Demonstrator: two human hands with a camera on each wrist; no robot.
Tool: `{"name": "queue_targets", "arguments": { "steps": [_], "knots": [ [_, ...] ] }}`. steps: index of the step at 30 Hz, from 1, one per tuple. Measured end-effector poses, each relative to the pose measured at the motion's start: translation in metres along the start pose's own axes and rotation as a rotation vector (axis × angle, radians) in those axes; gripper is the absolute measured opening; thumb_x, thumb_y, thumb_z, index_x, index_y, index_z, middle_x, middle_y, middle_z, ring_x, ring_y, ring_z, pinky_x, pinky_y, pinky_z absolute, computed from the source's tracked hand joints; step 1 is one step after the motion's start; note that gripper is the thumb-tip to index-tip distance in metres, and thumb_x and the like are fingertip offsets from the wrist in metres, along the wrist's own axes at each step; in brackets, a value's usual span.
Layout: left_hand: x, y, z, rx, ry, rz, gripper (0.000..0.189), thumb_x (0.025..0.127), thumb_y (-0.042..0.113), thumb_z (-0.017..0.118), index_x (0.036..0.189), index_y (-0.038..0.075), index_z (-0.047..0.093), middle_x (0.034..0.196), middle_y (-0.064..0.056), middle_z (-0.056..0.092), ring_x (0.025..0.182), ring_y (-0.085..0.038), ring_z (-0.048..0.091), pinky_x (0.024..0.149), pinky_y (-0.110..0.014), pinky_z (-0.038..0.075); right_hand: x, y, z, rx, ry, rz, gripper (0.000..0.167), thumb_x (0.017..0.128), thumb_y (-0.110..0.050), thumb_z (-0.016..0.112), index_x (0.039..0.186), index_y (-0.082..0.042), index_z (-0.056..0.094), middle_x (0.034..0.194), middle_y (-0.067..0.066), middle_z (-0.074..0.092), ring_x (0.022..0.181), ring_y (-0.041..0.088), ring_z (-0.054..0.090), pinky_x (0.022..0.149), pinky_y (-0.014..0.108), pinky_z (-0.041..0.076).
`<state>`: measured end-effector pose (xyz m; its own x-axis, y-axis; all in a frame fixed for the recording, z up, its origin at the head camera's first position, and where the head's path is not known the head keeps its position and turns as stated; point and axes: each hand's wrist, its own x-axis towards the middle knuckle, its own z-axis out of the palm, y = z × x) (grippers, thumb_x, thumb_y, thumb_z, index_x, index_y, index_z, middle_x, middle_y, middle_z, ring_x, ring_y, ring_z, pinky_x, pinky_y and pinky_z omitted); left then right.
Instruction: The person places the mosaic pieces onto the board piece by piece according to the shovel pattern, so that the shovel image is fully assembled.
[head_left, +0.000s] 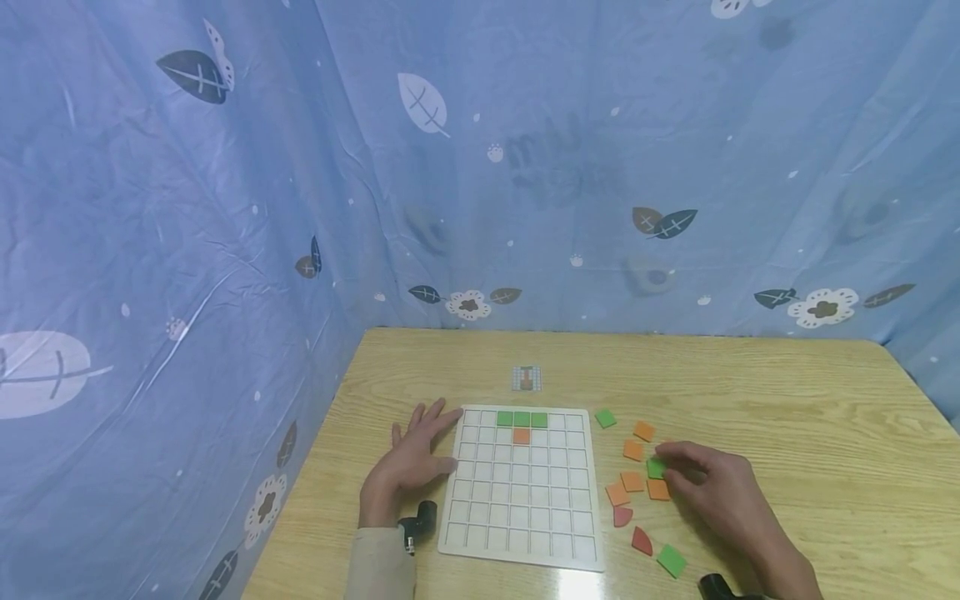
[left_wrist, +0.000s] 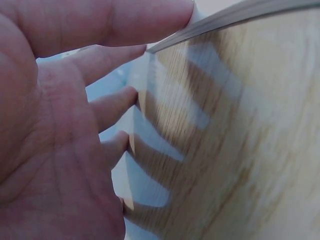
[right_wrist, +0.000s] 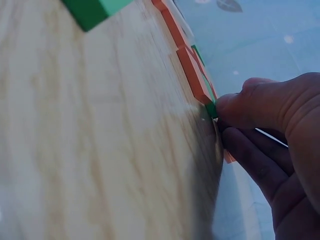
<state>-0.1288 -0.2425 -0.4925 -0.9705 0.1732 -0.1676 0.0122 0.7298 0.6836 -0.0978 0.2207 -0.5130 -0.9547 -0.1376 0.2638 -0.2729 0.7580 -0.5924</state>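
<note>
A white grid board (head_left: 480, 533) lies on the table, with three green square tiles (head_left: 522, 419) side by side in its top row and one orange tile (head_left: 521, 437) below the middle one. At the board's left edge rests my left hand (head_left: 412, 454), fingers spread, thumb (left_wrist: 150, 20) and index fingertip touching the edge. To the right of the board, my right hand (head_left: 716, 483) pinches a green tile (head_left: 656, 468) between thumb and fingers, among loose orange tiles (head_left: 632, 482). The right wrist view shows the thumb (right_wrist: 250, 107) on that green tile (right_wrist: 212, 109), partly hidden.
Near the board's top right corner is another green tile (head_left: 605, 418). Two red quarter-round pieces (head_left: 642, 541) and a green tile (head_left: 671, 561) lie nearer the front. A small printed pattern card (head_left: 527, 378) sits behind the board. Blue patterned cloth (head_left: 540, 208) hangs around the table.
</note>
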Motion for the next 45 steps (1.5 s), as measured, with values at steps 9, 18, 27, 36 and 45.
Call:
{"name": "queue_targets", "arguments": {
  "steps": [9, 18, 27, 36, 45],
  "knots": [
    [0.0003, -0.0007, -0.0008, 0.006, -0.004, 0.007, 0.087, 0.082, 0.009, 0.079, 0.164, 0.021, 0.053, 0.183, -0.014, 0.025, 0.171, -0.045, 0.002, 0.129, -0.078, -0.013, -0.003, -0.0009, -0.0008, -0.005, -0.018, -0.008, 0.038, 0.083, -0.009, 0.092, 0.113, -0.032, 0.085, 0.117, -0.005, 0.084, 0.113, 0.017, 0.077, 0.091, 0.007, 0.051],
    [0.0007, -0.0007, -0.001, 0.011, -0.007, 0.011, 0.087, 0.082, 0.01, 0.079, 0.164, 0.021, 0.052, 0.183, -0.014, 0.024, 0.171, -0.046, 0.001, 0.128, -0.079, -0.013, -0.0026, 0.0004, -0.0016, -0.004, -0.045, -0.006, 0.039, 0.084, -0.008, 0.091, 0.115, -0.031, 0.084, 0.118, -0.004, 0.084, 0.114, 0.018, 0.078, 0.09, 0.011, 0.053],
    [0.0004, -0.0003, -0.0014, 0.014, -0.007, 0.012, 0.087, 0.082, 0.01, 0.078, 0.165, 0.021, 0.052, 0.183, -0.014, 0.024, 0.171, -0.046, 0.002, 0.128, -0.079, -0.013, -0.0012, 0.0041, 0.001, -0.007, -0.017, -0.032, 0.045, 0.079, -0.007, 0.095, 0.114, -0.033, 0.084, 0.117, -0.005, 0.084, 0.113, 0.011, 0.076, 0.09, 0.003, 0.047],
    [0.0002, -0.0003, -0.0008, 0.011, -0.004, 0.006, 0.086, 0.083, 0.01, 0.079, 0.164, 0.021, 0.052, 0.182, -0.014, 0.025, 0.171, -0.046, 0.002, 0.129, -0.078, -0.013, -0.0017, 0.0041, -0.0004, 0.017, -0.03, -0.009, 0.041, 0.082, -0.007, 0.093, 0.114, -0.031, 0.084, 0.116, -0.006, 0.084, 0.112, 0.005, 0.074, 0.09, -0.001, 0.043],
    [0.0001, -0.0005, -0.0011, 0.007, -0.004, 0.009, 0.086, 0.084, 0.008, 0.079, 0.164, 0.022, 0.052, 0.182, -0.014, 0.026, 0.171, -0.046, 0.003, 0.129, -0.078, -0.012, -0.0016, 0.0015, -0.0058, 0.063, -0.034, 0.028, 0.037, 0.083, -0.01, 0.093, 0.115, -0.027, 0.084, 0.12, -0.002, 0.084, 0.109, -0.005, 0.071, 0.09, -0.003, 0.041]
  ]
}}
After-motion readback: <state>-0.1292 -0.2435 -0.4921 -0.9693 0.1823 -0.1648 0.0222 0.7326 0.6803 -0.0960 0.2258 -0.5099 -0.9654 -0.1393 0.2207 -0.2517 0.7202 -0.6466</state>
